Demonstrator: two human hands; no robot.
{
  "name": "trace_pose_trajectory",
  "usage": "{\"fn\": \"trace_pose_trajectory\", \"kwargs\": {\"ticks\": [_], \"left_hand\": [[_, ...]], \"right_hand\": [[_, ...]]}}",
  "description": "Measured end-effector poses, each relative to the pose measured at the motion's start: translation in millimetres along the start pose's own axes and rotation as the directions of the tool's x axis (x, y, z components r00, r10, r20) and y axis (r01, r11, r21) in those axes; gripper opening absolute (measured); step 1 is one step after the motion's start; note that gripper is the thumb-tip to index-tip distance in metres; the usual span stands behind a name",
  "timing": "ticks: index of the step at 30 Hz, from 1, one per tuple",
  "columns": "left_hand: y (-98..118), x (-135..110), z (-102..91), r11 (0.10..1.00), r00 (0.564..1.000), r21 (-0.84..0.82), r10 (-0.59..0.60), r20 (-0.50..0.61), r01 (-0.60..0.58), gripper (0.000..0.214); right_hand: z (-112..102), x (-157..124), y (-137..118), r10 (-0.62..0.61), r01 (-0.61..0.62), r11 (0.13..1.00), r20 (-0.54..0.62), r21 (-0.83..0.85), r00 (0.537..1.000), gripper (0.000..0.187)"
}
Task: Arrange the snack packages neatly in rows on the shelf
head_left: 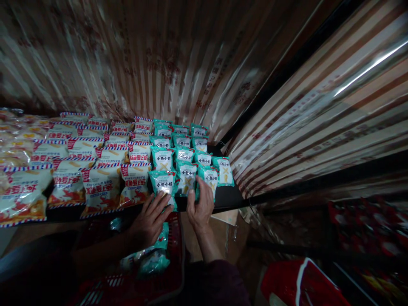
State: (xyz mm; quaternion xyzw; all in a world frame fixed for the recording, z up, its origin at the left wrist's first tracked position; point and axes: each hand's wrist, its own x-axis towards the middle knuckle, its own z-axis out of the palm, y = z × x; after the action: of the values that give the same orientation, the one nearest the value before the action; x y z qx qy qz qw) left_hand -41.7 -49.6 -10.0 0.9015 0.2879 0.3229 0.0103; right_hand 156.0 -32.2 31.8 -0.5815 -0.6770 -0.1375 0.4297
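Rows of teal snack packets (186,157) stand on a dark shelf (228,196). My left hand (149,219) rests with fingers spread against the bottom of the front-left teal packet (164,183). My right hand (200,204) curls its fingers around the lower edge of the front teal packet (208,177) further right. Left of the teal ones stand rows of white snack bags with red and blue striped edges (102,187).
A red basket (175,272) below my hands holds more teal packets (153,257). Another red basket (299,284) sits at the lower right. Striped foil sheeting (318,110) covers the back and right side. A cardboard box (225,236) lies under the shelf.
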Motion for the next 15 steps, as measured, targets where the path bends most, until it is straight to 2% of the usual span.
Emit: {"fn": "trace_pose_trajectory", "kwargs": {"ticks": [3,9,15], "left_hand": [[-0.7,-1.8,-0.6,1.000,1.000,-0.012,-0.006,-0.014,0.006,0.059],[-0.1,-3.0,-0.7,0.999,0.999,-0.045,-0.031,-0.037,0.029,0.060],[-3.3,3.2,-0.4,0.996,0.999,-0.086,-0.030,-0.020,0.028,0.059]], "right_hand": [[3.9,-5.7,-19.0,-0.056,0.038,0.989,0.124,0.140,0.991,0.036],[15.8,-12.6,-28.9,0.041,-0.047,0.999,0.240,0.020,0.970,0.037],[18.9,-16.4,-30.7,0.078,-0.107,0.990,0.284,0.091,0.956,0.039]]}}
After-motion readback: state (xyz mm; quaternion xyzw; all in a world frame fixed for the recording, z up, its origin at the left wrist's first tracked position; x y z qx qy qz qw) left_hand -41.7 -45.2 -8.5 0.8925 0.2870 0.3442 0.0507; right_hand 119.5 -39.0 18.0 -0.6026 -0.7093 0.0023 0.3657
